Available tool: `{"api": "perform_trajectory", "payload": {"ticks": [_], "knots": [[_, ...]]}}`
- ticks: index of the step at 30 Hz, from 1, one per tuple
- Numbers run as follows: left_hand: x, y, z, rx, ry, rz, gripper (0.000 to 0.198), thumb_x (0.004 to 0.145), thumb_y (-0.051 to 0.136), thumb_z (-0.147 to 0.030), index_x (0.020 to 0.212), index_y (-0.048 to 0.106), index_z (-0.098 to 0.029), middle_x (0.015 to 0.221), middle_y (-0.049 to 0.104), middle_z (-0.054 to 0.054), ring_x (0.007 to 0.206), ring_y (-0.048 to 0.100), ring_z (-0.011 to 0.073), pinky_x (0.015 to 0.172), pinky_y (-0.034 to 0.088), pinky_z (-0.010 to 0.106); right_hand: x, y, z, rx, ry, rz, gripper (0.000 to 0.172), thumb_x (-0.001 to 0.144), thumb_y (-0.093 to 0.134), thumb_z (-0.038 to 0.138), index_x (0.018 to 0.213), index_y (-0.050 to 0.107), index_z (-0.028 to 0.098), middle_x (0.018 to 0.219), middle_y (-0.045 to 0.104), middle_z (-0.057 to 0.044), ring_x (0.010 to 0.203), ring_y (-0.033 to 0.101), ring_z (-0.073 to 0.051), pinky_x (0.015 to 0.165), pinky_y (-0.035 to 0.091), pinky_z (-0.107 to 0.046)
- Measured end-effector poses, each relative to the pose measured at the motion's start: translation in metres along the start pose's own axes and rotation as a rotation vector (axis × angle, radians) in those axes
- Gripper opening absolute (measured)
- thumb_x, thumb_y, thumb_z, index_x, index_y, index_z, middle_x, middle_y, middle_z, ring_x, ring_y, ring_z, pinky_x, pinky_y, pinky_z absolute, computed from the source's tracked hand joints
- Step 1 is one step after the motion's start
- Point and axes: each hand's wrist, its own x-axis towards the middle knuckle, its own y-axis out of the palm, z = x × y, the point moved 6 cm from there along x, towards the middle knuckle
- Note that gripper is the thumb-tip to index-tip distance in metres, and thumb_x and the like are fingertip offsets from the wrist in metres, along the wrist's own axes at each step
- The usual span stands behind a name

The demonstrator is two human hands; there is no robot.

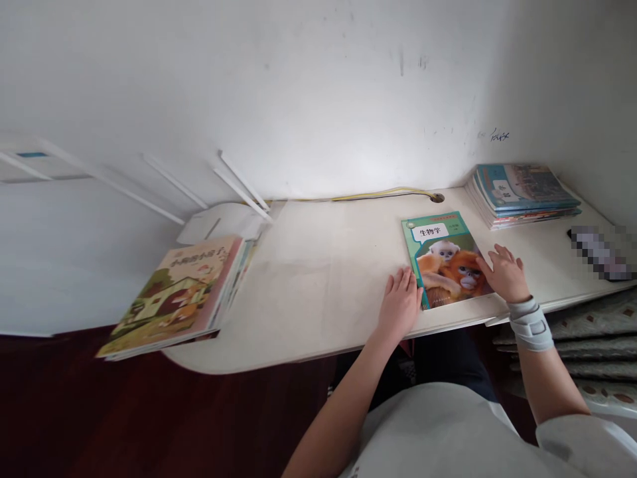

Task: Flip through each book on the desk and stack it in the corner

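A green textbook (438, 265) with monkeys on its cover lies closed and face up near the desk's front edge. My left hand (399, 302) rests flat at the book's lower left edge, fingers stretched out. At the right edge of the cover lies my right hand (506, 273), its fingers spread and thumb over the border; a grey band (531, 324) wraps that wrist. Neither hand grips anything.
On the white desk (298, 292), a stack of picture books (174, 292) overhangs the left end. More textbooks (527, 189) are piled at the back right. A pixelated dark object (600, 252) lies at far right. Yellow and black cables (368, 195) run along the wall into a hole.
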Motion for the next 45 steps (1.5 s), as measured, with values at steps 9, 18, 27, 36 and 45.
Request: {"api": "perform_trajectory", "payload": {"ticks": [9, 18, 27, 36, 45], "knots": [[-0.002, -0.005, 0.001, -0.057, -0.011, -0.026, 0.044, 0.095, 0.028, -0.028, 0.129, 0.047, -0.008, 0.143, 0.040, 0.017, 0.133, 0.035, 0.0298, 0.108, 0.030, 0.048, -0.005, -0.009, 0.001, 0.212, -0.025, -0.001, 0.041, 0.090, 0.039, 0.045, 0.113, 0.061, 0.018, 0.130, 0.054, -0.015, 0.119, 0.052, -0.029, 0.098, 0.038, -0.053], [0.043, -0.011, -0.035, -1.372, -0.172, 0.124, 0.046, 0.088, 0.041, -0.054, 0.099, 0.064, -0.016, 0.091, 0.068, 0.008, 0.089, 0.064, 0.0214, 0.081, 0.050, 0.034, -0.031, -0.030, 0.062, 0.797, -0.355, 0.169, 0.054, 0.091, 0.037, 0.052, 0.135, 0.045, 0.022, 0.137, 0.049, -0.009, 0.126, 0.046, -0.021, 0.106, 0.038, -0.040], [0.051, 0.014, -0.036, -2.019, -0.407, 0.274, 0.055, 0.068, 0.063, -0.063, 0.087, 0.068, -0.012, 0.085, 0.068, 0.007, 0.084, 0.061, 0.0182, 0.079, 0.046, 0.031, -0.036, -0.015, 0.069, 0.921, -0.293, 0.214, 0.053, 0.088, 0.045, 0.049, 0.134, 0.045, 0.022, 0.142, 0.041, -0.011, 0.128, 0.043, -0.025, 0.095, 0.049, -0.039], [0.045, 0.009, -0.035, -1.889, -0.383, 0.191, 0.033, 0.066, 0.072, -0.043, 0.073, 0.061, -0.013, 0.067, 0.059, 0.000, 0.069, 0.059, 0.0143, 0.076, 0.046, 0.032, -0.034, -0.032, 0.057, 0.819, -0.258, 0.018, 0.055, 0.091, 0.038, 0.049, 0.135, 0.039, 0.016, 0.133, 0.048, -0.017, 0.122, 0.049, -0.025, 0.096, 0.047, -0.041], [0.006, -0.042, 0.015, -0.396, -0.216, -0.268, 0.015, 0.083, 0.052, -0.022, 0.071, 0.062, -0.019, 0.097, 0.066, 0.009, 0.106, 0.055, 0.0255, 0.094, 0.041, 0.044, -0.045, -0.003, 0.110, 0.224, -0.483, -0.025, 0.064, 0.086, 0.047, 0.053, 0.140, 0.038, 0.021, 0.151, 0.022, -0.016, 0.138, 0.020, -0.036, 0.102, 0.034, -0.056]]}}
